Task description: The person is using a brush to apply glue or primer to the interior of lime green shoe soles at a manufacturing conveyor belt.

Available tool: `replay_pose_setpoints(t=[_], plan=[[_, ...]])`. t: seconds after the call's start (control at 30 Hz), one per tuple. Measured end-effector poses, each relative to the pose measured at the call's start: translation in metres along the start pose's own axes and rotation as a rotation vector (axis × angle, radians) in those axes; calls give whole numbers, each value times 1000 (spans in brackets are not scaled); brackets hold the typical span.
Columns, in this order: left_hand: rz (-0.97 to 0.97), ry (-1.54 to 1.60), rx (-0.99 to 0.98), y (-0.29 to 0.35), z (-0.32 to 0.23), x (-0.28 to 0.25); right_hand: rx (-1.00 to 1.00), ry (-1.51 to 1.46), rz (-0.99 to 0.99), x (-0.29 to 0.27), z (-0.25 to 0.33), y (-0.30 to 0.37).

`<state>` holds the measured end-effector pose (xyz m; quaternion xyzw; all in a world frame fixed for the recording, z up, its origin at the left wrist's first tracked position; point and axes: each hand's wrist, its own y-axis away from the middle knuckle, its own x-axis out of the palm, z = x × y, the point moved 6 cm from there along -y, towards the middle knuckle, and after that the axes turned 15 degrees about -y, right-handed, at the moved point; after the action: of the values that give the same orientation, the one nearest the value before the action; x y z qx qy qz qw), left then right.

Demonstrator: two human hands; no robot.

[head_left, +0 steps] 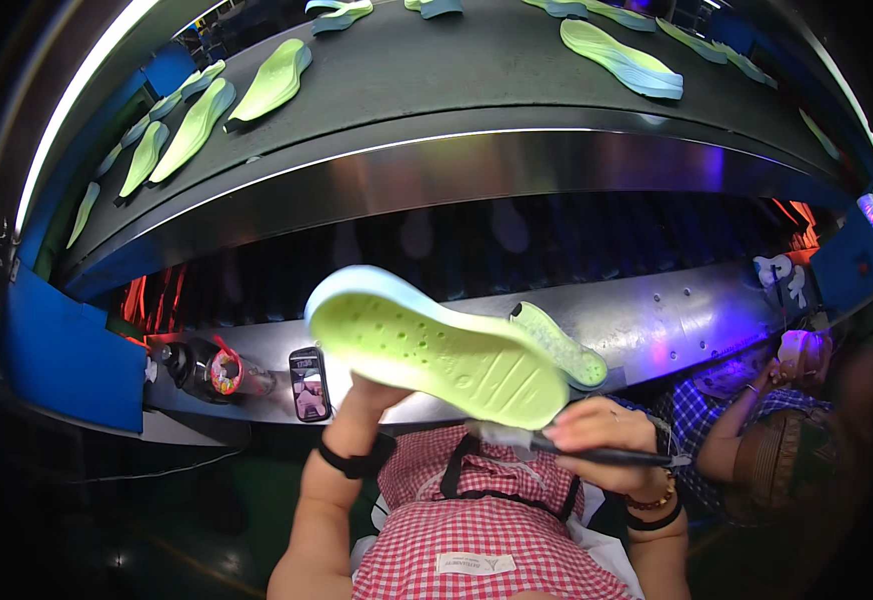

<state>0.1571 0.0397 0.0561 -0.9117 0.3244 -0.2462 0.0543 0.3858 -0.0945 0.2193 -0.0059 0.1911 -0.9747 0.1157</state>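
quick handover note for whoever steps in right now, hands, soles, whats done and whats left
Left hand: holds the green shoe sole up from beneath, underside facing the camera.
Right hand: grips a dark-handled brush, its pale tip at the sole's lower edge.
A second sole lies on the metal ledge; more soles ride the conveyor belt above.
Done: sole picked up, brush at its edge.
Left: how much is brushed cannot be told.

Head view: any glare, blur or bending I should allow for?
Head view: the belt and steel rail bow from fisheye; glare streaks the rail; purple light tints the right; corners fall black; the sole in the left hand stays sharp; a co-worker's arm is blurred.
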Motion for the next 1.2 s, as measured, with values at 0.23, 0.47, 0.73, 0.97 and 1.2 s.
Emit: replay_pose_setpoints(t=[0.23, 0.47, 0.73, 0.97, 1.2], plan=[[-47, 674, -314, -31, 30, 88, 321, -96, -269, -5, -83, -3], [-381, 594, -338, -37, 28, 73, -184, 405, 70, 27, -55, -10], [-302, 554, -190, -40, 2, 83, 3, 94, -65, -3, -34, -22], [-322, 495, -99, -49, -6, 66, -106, 36, 139, 26, -22, -19], [-205, 583, -28, -56, -33, 77, 40, -20, 262, 16, -32, -7]])
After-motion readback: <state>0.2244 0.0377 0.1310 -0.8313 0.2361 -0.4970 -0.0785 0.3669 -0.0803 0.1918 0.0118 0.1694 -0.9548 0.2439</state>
